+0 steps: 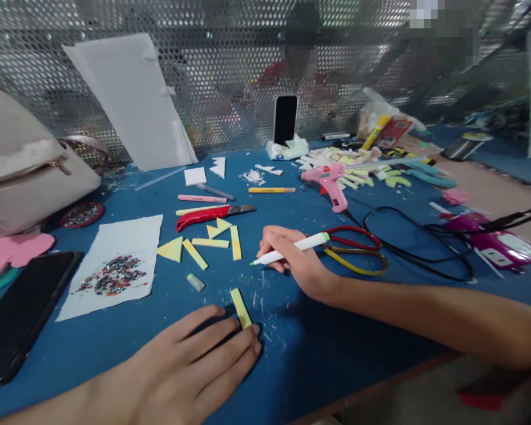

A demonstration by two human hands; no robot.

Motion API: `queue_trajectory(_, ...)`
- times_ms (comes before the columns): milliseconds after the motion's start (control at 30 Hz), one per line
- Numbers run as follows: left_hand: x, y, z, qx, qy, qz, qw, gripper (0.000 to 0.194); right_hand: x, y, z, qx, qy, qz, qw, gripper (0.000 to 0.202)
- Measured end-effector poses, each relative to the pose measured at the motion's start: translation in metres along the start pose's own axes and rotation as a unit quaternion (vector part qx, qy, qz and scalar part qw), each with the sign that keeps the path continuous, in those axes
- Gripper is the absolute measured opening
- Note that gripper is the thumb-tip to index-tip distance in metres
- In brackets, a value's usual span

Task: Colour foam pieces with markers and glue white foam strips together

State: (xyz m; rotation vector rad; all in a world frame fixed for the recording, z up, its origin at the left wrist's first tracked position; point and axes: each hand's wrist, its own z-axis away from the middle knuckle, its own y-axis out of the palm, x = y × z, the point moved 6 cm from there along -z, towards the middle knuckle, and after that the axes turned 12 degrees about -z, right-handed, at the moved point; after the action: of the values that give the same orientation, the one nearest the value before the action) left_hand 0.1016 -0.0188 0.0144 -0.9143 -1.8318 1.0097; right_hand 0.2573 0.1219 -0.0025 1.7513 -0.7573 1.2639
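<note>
My left hand [199,360] lies palm down near the front of the blue table [154,330], its fingertips on the lower end of a yellow strip [240,307]. To the right, my right hand [294,260] holds a white marker [287,251] like a pen, its green tip pointing down left, above the strip. Several yellow pieces, among them a strip [236,242] and a triangle [171,249], lie beyond my left hand. A small grey-green stub [195,282] sits beside them. Scissors [358,265] with red and yellow handles are partly behind my right hand.
Farther back lie a red-handled cutter [203,217], a pink glue gun [331,182] and cut foam pieces [331,158]. A phone [285,120] stands upright. At left are a paper with beads [137,239], another phone [22,313] and a bag [22,153]. Black cable [407,257] loops right.
</note>
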Motion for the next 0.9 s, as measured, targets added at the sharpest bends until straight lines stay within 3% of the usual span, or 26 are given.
queue_trajectory(267,0.003,-0.002,-0.043,-0.041,0.083,-0.035,0.995,0.035,0.003,-0.010,-0.002,-0.057,-0.036,-0.028,0.997,0.040)
queue_trajectory(400,0.023,0.001,-0.063,-0.057,0.094,-0.060,0.992,0.038,0.000,-0.018,-0.005,-0.113,-0.048,-0.061,0.991,0.034)
queue_trajectory(533,0.048,0.016,-0.075,-0.052,0.099,-0.089,0.990,0.033,-0.002,-0.022,-0.006,-0.138,-0.057,-0.075,0.986,0.030)
queue_trajectory(733,0.065,0.033,-0.075,-0.026,0.085,-0.134,0.987,0.026,-0.001,-0.022,-0.004,-0.136,-0.057,-0.087,0.985,0.032)
queue_trajectory(900,0.072,0.018,-0.048,0.017,0.036,-0.118,0.992,0.031,0.000,-0.017,-0.003,-0.122,-0.044,-0.091,0.987,0.027)
